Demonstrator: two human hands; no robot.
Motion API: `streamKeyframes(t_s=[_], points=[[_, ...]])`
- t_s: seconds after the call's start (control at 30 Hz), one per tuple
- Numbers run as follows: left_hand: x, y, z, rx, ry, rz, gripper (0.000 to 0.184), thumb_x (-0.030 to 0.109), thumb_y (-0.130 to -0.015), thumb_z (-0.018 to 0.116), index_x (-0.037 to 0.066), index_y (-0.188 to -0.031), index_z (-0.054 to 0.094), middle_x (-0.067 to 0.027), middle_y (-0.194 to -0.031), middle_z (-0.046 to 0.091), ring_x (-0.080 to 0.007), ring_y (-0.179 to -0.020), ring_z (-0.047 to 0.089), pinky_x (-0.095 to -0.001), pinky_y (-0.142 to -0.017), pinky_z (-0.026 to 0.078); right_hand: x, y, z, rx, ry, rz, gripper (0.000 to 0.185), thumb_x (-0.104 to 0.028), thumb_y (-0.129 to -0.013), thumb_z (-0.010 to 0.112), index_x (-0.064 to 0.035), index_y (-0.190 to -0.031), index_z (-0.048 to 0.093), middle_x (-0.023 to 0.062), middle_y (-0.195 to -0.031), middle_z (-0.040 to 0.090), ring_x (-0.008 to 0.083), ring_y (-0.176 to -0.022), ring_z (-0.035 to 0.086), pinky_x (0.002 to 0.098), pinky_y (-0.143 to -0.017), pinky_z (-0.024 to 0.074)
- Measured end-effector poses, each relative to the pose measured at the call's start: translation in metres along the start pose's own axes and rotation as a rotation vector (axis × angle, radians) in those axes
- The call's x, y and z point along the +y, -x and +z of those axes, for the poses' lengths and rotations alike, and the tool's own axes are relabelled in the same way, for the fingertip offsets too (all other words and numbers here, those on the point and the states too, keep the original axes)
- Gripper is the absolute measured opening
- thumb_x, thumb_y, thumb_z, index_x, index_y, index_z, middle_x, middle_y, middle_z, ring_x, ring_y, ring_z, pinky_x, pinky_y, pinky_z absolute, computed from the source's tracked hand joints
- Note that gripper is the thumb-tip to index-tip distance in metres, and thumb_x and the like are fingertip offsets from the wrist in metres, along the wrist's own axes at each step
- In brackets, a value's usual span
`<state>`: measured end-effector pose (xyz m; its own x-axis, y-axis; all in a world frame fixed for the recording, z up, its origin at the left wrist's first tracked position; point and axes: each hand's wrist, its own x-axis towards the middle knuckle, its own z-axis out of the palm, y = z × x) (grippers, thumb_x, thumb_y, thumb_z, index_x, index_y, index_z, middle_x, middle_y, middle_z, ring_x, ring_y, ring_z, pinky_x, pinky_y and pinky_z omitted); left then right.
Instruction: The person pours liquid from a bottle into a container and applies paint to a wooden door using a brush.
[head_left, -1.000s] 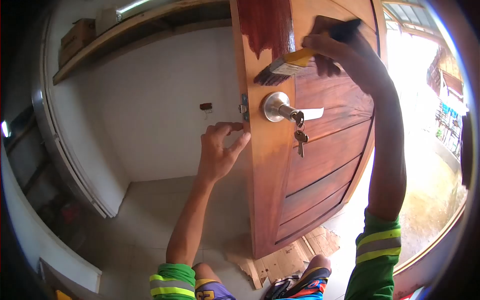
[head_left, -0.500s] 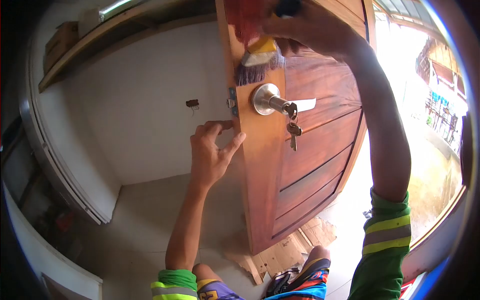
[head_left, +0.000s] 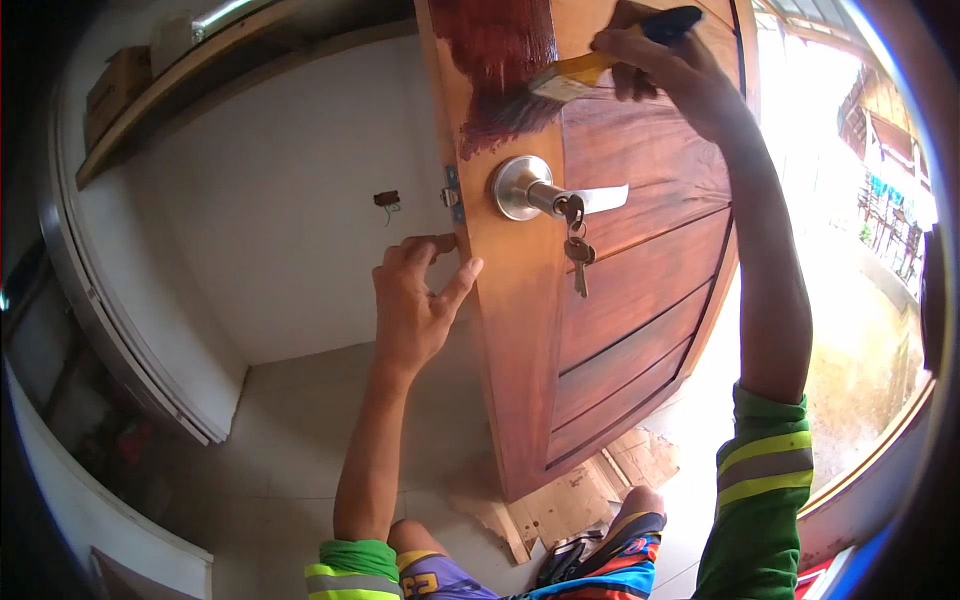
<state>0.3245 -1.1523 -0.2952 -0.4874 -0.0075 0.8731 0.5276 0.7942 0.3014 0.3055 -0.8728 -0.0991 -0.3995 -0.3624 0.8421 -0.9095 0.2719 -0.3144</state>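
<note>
My right hand [head_left: 675, 75] is wrapped round a paintbrush [head_left: 578, 76] with a yellow and dark blue handle. Its bristles press on the door's upper stile, at the lower end of a wet dark red patch [head_left: 500, 50]. Below that patch the wood is bare and light brown. My left hand [head_left: 415, 300] pinches the edge of the wooden door [head_left: 520, 330] between thumb and fingers, just under the latch [head_left: 450, 195]. Between the two hands sits a silver lever handle [head_left: 525, 188], with a bunch of keys [head_left: 578, 250] hanging from its lock.
Flattened cardboard [head_left: 560, 510] lies on the tiled floor under the door. A white wall [head_left: 290, 220] with a small wire hole stands behind. On a wooden shelf [head_left: 240, 70] at upper left rests a cardboard box [head_left: 120, 85]. Bright outdoors shows at right.
The brush has swung from nearly upright to a slant, its bristles now higher, against the red patch. My right hand has moved right and down. My left hand keeps its grip on the door edge.
</note>
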Motion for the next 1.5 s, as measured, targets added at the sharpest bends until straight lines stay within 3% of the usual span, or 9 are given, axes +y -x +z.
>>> streamKeyframes(t_s=[0.27,0.4,0.6,0.7,1.1,1.2,1.3,1.4,1.5], points=[[-0.001,0.000,0.004,-0.034,0.036,-0.003,0.039,0.037,-0.089,0.073,0.003,-0.107,0.071,-0.0108,-0.106,0.070,-0.0252,-0.095,0.056,-0.0423,-0.086,0.048,-0.003,0.009,0.016,-0.190,-0.146,0.002,0.024,-0.027,-0.094,0.068,-0.0035,-0.090,0.064,0.0068,-0.070,0.067,0.0132,-0.063,0.062,0.0261,-0.059,0.0467],[0.000,-0.002,-0.001,-0.033,0.002,-0.013,0.039,0.037,-0.090,0.072,0.004,-0.110,0.070,-0.0094,-0.106,0.070,-0.0250,-0.095,0.056,-0.0416,-0.087,0.048,0.023,-0.001,0.018,-0.142,-0.128,-0.006,0.027,-0.030,-0.094,0.068,-0.0031,-0.092,0.065,0.0062,-0.071,0.067,0.0132,-0.065,0.063,0.0258,-0.059,0.0479],[-0.002,-0.001,0.001,-0.028,-0.008,-0.012,0.038,0.037,-0.089,0.073,0.004,-0.110,0.070,-0.0077,-0.107,0.070,-0.0242,-0.094,0.057,-0.0416,-0.087,0.047,0.041,0.007,0.008,-0.103,-0.151,-0.139,0.025,-0.027,-0.094,0.065,-0.0019,-0.091,0.065,0.0070,-0.071,0.067,0.0127,-0.062,0.063,0.0252,-0.057,0.0485],[-0.001,-0.001,0.002,0.010,-0.021,-0.003,0.037,0.034,-0.087,0.075,0.002,-0.103,0.071,-0.0088,-0.105,0.071,-0.0252,-0.093,0.059,-0.0429,-0.086,0.047,0.052,0.012,0.010,-0.047,0.058,-0.319,0.023,-0.027,-0.098,0.060,-0.0066,-0.089,0.064,0.0020,-0.063,0.060,0.0069,-0.056,0.058,0.0232,-0.052,0.0402],[-0.002,-0.003,0.001,-0.019,-0.034,0.000,0.035,0.032,-0.086,0.075,0.001,-0.102,0.071,-0.0096,-0.103,0.072,-0.0261,-0.093,0.059,-0.0441,-0.085,0.049,0.053,0.039,-0.004,0.015,0.205,-0.168,0.021,-0.024,-0.098,0.062,-0.0050,-0.089,0.065,0.0010,-0.063,0.059,0.0066,-0.054,0.056,0.0234,-0.052,0.0403],[0.000,-0.003,-0.001,-0.024,-0.046,0.008,0.035,0.032,-0.086,0.076,0.002,-0.102,0.071,-0.0094,-0.104,0.072,-0.0262,-0.094,0.059,-0.0442,-0.086,0.048,0.045,0.041,-0.010,0.136,0.057,-0.261,0.021,-0.025,-0.099,0.062,-0.0059,-0.090,0.065,0.0007,-0.063,0.059,0.0063,-0.055,0.056,0.0230,-0.053,0.0404],[0.003,-0.004,-0.002,-0.052,-0.045,-0.008,0.036,0.034,-0.088,0.075,0.002,-0.105,0.071,-0.0094,-0.105,0.071,-0.0256,-0.096,0.058,-0.0431,-0.087,0.047,0.028,0.038,0.012,0.227,-0.137,-0.163,0.022,-0.026,-0.100,0.061,-0.0068,-0.091,0.065,0.0006,-0.064,0.060,0.0061,-0.056,0.056,0.0222,-0.054,0.0401],[0.003,-0.002,-0.003,-0.061,-0.049,-0.009,0.040,0.036,-0.090,0.071,0.001,-0.108,0.070,-0.0108,-0.106,0.070,-0.0254,-0.094,0.057,-0.0418,-0.087,0.047,0.052,0.032,0.016,0.076,-0.259,-0.183,0.023,-0.025,-0.098,0.065,-0.0038,-0.090,0.065,0.0035,-0.068,0.064,0.0063,-0.061,0.059,0.0228,-0.056,0.0441],[0.003,-0.002,-0.004,-0.064,-0.031,-0.010,0.041,0.037,-0.090,0.071,0.001,-0.109,0.070,-0.0111,-0.107,0.070,-0.0257,-0.095,0.057,-0.0422,-0.088,0.047,0.078,0.042,-0.007,0.183,-0.154,-0.118,0.025,-0.028,-0.098,0.064,-0.0036,-0.092,0.065,0.0035,-0.069,0.063,0.0075,-0.061,0.059,0.0228,-0.056,0.0436]])
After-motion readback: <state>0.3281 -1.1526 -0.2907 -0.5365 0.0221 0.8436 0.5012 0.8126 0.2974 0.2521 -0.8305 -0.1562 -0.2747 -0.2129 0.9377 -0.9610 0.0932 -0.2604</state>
